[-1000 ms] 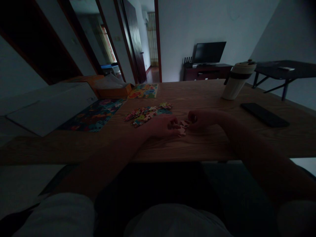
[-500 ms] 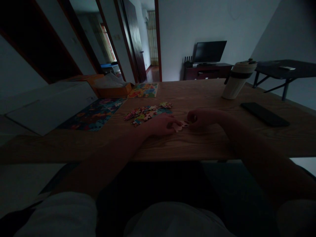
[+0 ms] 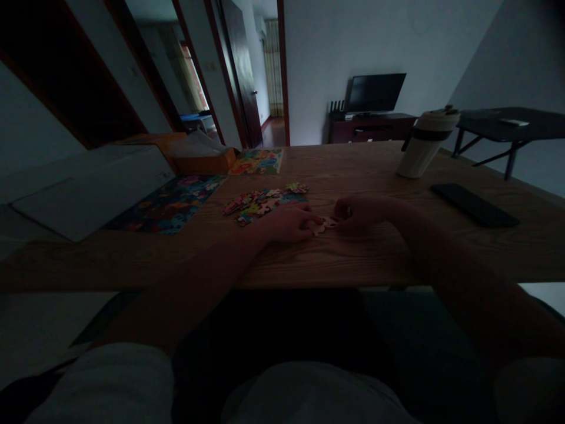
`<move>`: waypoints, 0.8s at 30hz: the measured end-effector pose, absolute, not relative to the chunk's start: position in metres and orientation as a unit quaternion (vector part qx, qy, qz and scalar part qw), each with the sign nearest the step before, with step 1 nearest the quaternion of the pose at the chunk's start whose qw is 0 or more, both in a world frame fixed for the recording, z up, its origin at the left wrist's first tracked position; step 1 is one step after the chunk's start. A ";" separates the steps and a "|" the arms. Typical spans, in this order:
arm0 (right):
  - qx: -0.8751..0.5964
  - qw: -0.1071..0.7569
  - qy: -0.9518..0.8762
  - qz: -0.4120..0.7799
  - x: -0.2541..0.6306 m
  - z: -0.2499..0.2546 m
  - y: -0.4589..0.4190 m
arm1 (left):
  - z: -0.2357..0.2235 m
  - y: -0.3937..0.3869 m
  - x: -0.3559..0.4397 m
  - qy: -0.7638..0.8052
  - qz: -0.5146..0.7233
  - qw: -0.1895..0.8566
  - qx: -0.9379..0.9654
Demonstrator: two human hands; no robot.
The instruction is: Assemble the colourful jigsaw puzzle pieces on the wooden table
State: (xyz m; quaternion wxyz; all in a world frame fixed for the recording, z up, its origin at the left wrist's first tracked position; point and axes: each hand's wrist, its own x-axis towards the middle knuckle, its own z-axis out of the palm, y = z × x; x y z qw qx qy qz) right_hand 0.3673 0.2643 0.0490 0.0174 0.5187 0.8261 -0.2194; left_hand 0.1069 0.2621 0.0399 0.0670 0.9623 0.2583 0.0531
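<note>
The room is dim. My left hand (image 3: 289, 222) and my right hand (image 3: 359, 211) rest on the wooden table (image 3: 353, 259), their fingertips meeting on pale jigsaw pieces (image 3: 323, 224) that lie between them. Both hands have their fingers curled in a pinch on those pieces. A loose heap of colourful puzzle pieces (image 3: 263, 202) lies just beyond my left hand. Farther left lies a dark puzzle board (image 3: 170, 204) with a colourful picture.
A white cup with a dark band (image 3: 424, 144) stands at the back right, a black phone (image 3: 474, 205) lies right of my right hand. A white sheet (image 3: 88, 188), an orange box (image 3: 200, 156) and a colourful picture card (image 3: 256, 161) sit at the left and back.
The pale pieces between my fingers have shifted slightly up and away from the table's near edge, and my left hand has moved with them. My right hand has hardly moved.
</note>
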 end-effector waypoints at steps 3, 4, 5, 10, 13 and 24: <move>0.518 0.023 0.827 -0.216 0.366 0.050 0.264 | 0.041 0.261 0.107 0.255 0.051 0.057 0.964; 0.518 0.023 0.828 -0.214 0.366 0.050 0.265 | 0.041 0.261 0.108 0.256 0.050 0.051 0.964; 0.519 0.023 0.828 -0.213 0.366 0.050 0.265 | 0.042 0.261 0.108 0.260 0.049 0.044 0.963; 0.518 0.021 0.826 -0.223 0.368 0.046 0.267 | 0.041 0.261 0.108 0.271 0.045 0.039 0.961; 0.519 0.018 0.826 -0.217 0.368 0.046 0.267 | 0.038 0.263 0.107 0.259 0.053 0.047 0.963; 0.519 0.015 0.827 -0.216 0.367 0.047 0.265 | 0.039 0.262 0.107 0.259 0.052 0.046 0.963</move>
